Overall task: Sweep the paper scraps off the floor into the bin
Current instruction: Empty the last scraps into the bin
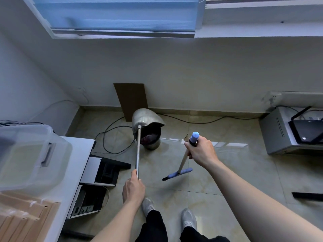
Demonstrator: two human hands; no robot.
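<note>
This looks like a small office or IT back room. A black router (pixel 305 131) with an antenna sits on a grey vented metal cabinet (pixel 275 137) by the wall, and black cables (pixel 107 135) trail over the glossy tiled floor (pixel 227 180). Computer cases (pixel 87 201) with exposed rear ports stand beside a white desk (pixel 76 154). The desk carries a clear lidded storage box (pixel 26 154), with flat brown cardboard cartons (pixel 22 219) just beside it. A slatted blind (pixel 113 13) covers the window above the plain white wall (pixel 192 70).
</note>
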